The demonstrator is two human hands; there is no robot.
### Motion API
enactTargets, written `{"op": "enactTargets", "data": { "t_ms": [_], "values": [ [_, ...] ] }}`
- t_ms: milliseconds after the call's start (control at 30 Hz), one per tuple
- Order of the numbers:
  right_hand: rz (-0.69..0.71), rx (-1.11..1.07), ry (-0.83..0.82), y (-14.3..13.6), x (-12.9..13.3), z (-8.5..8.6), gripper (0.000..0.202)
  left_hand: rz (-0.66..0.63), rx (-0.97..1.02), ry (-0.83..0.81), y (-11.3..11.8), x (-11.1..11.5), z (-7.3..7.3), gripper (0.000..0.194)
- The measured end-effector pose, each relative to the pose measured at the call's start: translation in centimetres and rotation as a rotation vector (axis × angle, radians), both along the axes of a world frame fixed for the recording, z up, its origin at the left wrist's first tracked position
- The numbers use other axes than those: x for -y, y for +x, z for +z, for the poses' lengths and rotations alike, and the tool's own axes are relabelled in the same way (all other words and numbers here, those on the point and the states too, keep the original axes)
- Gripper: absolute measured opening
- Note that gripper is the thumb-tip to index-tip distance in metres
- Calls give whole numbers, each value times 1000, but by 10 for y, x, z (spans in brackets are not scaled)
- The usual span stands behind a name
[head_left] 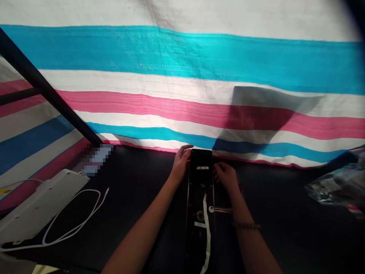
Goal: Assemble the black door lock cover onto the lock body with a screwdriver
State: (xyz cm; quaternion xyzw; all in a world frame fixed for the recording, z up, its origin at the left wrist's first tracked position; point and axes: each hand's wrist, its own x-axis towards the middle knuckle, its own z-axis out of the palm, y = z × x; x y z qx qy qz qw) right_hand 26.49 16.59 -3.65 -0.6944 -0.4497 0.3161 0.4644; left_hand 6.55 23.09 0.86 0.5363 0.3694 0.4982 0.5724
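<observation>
A long black door lock panel (199, 182) lies lengthwise in front of me, its back side up. It bears a white label reading what looks like "CE 15", a round hub, a second small white strip and several screws. Down its length runs a pale flat cable (207, 228). A copper-coloured handle (222, 210) sticks out from its right side. My left hand (180, 164) grips the upper left edge, with a finger reaching past the top corner. On the opposite edge, my right hand (226, 176) has its fingers curled against the panel; their undersides are hidden.
A white power strip (48, 201) with a looped white cable (76, 224) lies at the left on the black table (131, 182). Clear plastic bags (339, 186) sit at the right. Striped sheeting (171, 53) rises behind the table, with a black frame bar (57, 95) at left.
</observation>
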Motion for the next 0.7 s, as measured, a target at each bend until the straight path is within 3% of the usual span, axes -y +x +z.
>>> {"op": "enactTargets", "data": {
  "t_ms": [200, 700],
  "values": [
    [1, -11, 2, 0, -1, -1, 29, -15, 106, -20, 14, 10, 12, 25],
    [-2, 7, 4, -2, 0, 4, 28, 38, 64, -26, 9, 0, 9, 24]
  ]
}}
